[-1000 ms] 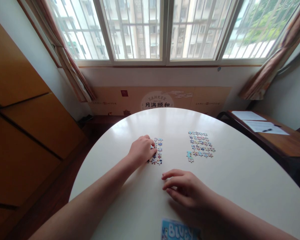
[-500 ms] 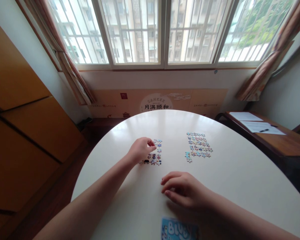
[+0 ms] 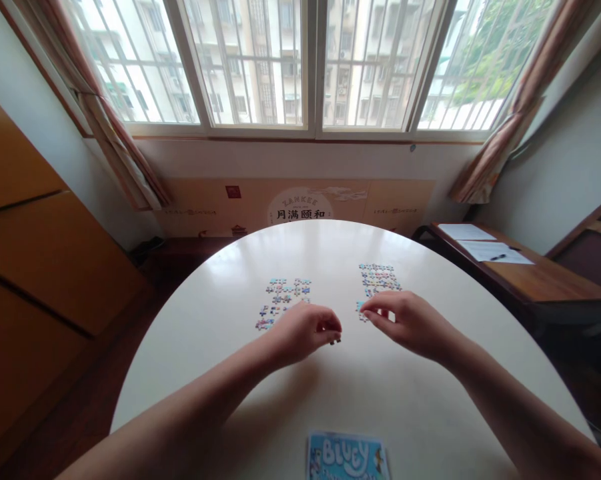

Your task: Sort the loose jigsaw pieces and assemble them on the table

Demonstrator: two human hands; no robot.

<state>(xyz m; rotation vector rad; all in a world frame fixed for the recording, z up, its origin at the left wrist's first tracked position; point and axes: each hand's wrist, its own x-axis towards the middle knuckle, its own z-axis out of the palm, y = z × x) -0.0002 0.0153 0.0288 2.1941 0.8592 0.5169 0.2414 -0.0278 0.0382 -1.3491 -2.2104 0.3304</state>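
Observation:
My left hand [image 3: 313,330] is closed in a pinch on a small dark puzzle piece [image 3: 335,342], held low over the white table between two groups of pieces. The loose puzzle pieces [image 3: 280,299] of the left group lie in uneven rows, partly covered by that hand. My right hand [image 3: 405,323] reaches to the lower left corner of the other group, thumb and index fingertips together at a light blue puzzle piece [image 3: 360,307]. The rest of that group, a block of puzzle pieces [image 3: 379,275] in rows, lies just beyond it, its lower part hidden by the hand.
A blue card or booklet marked "Bluey" [image 3: 347,457] lies at the near edge of the round white table [image 3: 205,380]. To the right, a wooden desk [image 3: 545,277] holds papers [image 3: 495,252] and pens. A barred window and curtains are at the back.
My left hand has moved right and nearer from the left group, carrying a puzzle piece. My right hand has gone forward to the corner of the right group. The view has shifted slightly.

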